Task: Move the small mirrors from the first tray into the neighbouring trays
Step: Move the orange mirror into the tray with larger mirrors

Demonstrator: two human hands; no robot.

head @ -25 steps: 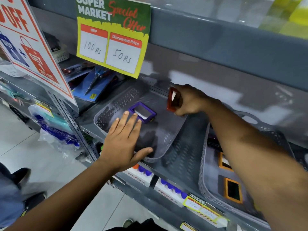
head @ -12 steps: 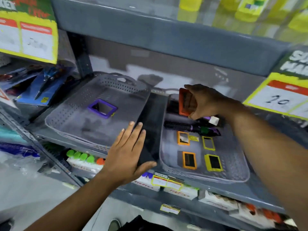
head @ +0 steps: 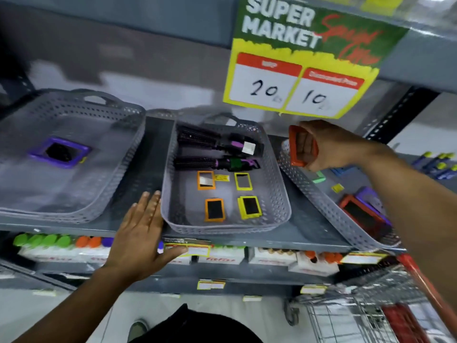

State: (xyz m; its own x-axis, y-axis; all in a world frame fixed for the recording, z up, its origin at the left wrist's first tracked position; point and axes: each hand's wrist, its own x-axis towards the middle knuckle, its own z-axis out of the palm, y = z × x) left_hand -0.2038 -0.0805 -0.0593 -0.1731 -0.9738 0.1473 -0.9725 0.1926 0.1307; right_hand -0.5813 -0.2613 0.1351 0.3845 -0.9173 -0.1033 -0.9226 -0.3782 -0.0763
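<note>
Three grey perforated trays stand side by side on a shelf. The left tray (head: 118, 154) holds one purple-framed mirror (head: 59, 152). The middle tray (head: 277, 201) holds small orange and yellow mirrors (head: 214, 209) and two black-and-purple hairbrushes (head: 212, 142). My right hand (head: 331, 147) grips a red-framed mirror (head: 300, 149) upright above the near-left rim of the right tray (head: 311, 186), which holds a red mirror (head: 358, 214) and other coloured items. My left hand (head: 141, 236) lies flat with fingers spread on the shelf edge between the left and middle trays.
A yellow-green price sign (head: 301, 60) hangs from the upper shelf just above my right hand. Boxed goods with coloured caps (head: 61, 243) fill the shelf below. A wire shopping cart with a red handle (head: 371, 315) stands at the lower right.
My right hand has carried the red mirror rightward, from the left tray past the middle tray to the right tray's rim. The view has swung right; my left hand slid along the shelf edge.
</note>
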